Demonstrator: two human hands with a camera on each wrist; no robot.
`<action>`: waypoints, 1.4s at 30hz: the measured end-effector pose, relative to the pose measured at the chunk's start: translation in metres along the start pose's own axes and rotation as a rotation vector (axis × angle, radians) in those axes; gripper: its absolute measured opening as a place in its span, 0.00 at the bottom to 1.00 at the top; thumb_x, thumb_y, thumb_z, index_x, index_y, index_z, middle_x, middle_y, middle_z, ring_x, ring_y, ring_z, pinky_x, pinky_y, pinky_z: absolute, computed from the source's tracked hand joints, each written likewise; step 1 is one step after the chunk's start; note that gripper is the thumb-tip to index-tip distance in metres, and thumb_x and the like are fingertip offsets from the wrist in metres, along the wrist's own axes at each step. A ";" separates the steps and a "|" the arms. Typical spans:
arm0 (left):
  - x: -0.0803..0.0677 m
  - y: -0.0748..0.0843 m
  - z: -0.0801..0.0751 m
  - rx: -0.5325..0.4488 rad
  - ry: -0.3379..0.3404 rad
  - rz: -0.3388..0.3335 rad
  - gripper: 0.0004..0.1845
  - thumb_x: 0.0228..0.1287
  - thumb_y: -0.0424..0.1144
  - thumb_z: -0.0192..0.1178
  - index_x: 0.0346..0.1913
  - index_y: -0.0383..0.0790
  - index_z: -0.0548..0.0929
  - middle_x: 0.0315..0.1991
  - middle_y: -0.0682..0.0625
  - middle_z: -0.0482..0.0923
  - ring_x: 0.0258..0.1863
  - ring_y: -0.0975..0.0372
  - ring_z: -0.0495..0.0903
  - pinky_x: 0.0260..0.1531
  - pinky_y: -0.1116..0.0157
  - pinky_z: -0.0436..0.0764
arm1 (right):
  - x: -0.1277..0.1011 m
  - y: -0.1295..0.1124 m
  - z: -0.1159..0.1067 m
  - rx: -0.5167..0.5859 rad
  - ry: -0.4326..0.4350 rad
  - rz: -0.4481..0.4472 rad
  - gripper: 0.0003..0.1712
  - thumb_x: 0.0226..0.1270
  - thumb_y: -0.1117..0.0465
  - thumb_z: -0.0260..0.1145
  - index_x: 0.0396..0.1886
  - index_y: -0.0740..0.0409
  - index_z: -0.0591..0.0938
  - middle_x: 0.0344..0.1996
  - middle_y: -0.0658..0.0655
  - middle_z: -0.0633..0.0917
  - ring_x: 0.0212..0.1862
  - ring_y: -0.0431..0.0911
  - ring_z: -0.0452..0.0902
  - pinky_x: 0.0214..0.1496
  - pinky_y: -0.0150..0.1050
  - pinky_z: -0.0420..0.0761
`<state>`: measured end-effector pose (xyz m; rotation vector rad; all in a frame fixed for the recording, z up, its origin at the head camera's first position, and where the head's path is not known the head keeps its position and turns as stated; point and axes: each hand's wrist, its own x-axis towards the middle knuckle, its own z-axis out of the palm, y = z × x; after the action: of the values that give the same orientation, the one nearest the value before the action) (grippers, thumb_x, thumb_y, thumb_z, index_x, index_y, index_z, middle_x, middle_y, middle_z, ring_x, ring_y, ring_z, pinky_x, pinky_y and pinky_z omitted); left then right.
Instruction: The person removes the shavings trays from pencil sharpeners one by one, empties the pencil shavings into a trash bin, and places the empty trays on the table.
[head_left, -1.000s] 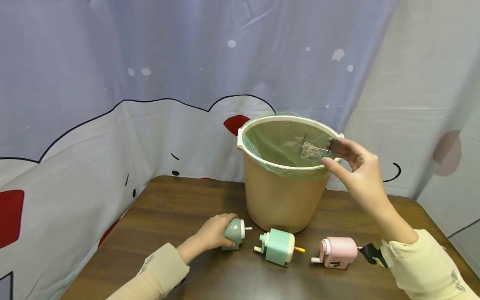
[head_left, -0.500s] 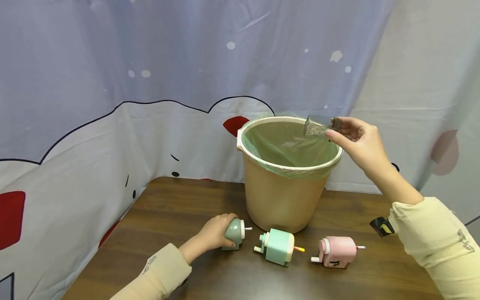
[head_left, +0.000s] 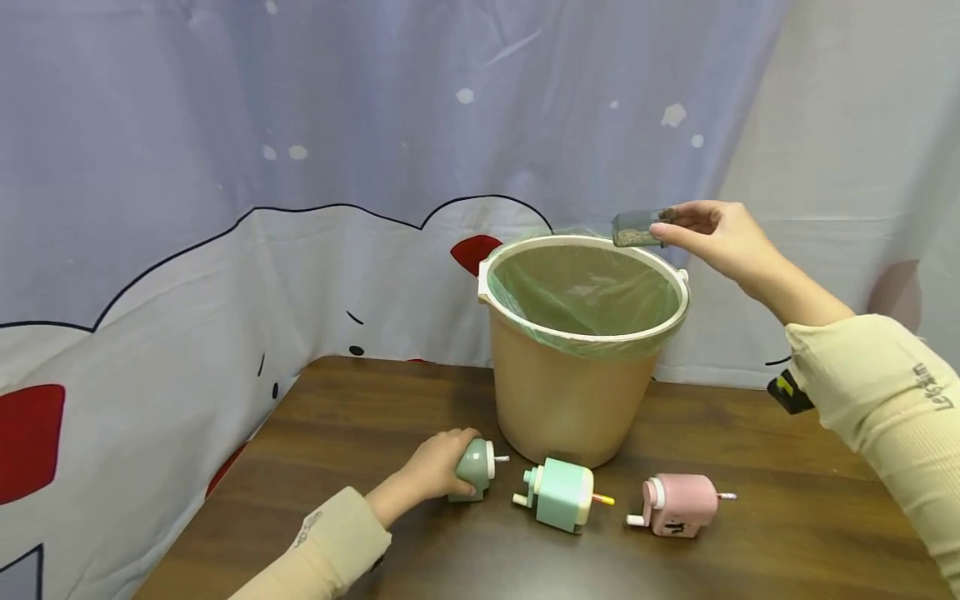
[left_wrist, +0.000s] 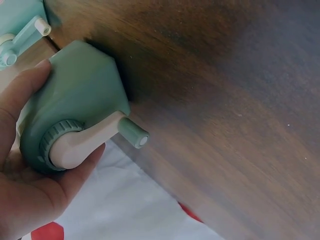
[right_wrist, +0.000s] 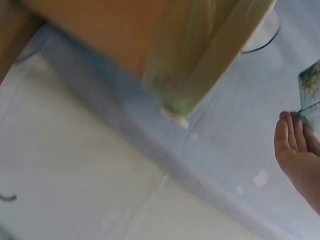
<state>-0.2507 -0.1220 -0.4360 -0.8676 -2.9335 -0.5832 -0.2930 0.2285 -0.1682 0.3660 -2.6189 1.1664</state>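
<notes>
Although the right-wrist view cuts off the clear plastic box (head_left: 634,227), the right hand (head_left: 722,237) pinches it near the rim of a tan, bag-lined bucket (head_left: 570,400); whether over the opening is unclear. The left hand (head_left: 441,467) hides part of the dull-green, rounded sharpener (head_left: 476,467) it grips on the brown wooden desk (head_left: 390,408), near a boxy mint-green sharpener (head_left: 558,494) and a pink sharpener (head_left: 686,503). Pale shavings (head_left: 634,237) lie inside the box.
</notes>
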 end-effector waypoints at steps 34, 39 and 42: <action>-0.003 0.000 -0.001 0.027 0.003 -0.013 0.37 0.36 0.40 0.78 0.53 0.35 0.75 0.42 0.43 0.80 0.38 0.54 0.79 0.38 0.57 0.79 | 0.063 -0.046 -0.010 -0.346 -0.305 -0.154 0.36 0.60 0.48 0.66 0.60 0.68 0.72 0.52 0.66 0.80 0.46 0.38 0.79 0.51 0.34 0.73; -0.001 0.001 0.001 0.034 0.005 -0.002 0.37 0.36 0.40 0.78 0.54 0.35 0.75 0.42 0.43 0.80 0.39 0.54 0.79 0.38 0.57 0.79 | 0.061 -0.046 -0.003 -0.418 -0.350 -0.223 0.36 0.59 0.51 0.68 0.59 0.72 0.72 0.51 0.70 0.79 0.53 0.58 0.77 0.55 0.47 0.75; 0.000 0.001 0.000 0.036 0.006 0.003 0.37 0.35 0.41 0.78 0.53 0.35 0.75 0.42 0.43 0.80 0.39 0.54 0.79 0.38 0.57 0.79 | 0.060 -0.048 0.002 -0.465 -0.352 -0.275 0.35 0.57 0.53 0.70 0.57 0.73 0.73 0.49 0.70 0.80 0.52 0.59 0.77 0.55 0.49 0.75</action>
<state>-0.2502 -0.1207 -0.4360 -0.8646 -2.9273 -0.5300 -0.3337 0.1882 -0.1166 0.8581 -2.8964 0.4150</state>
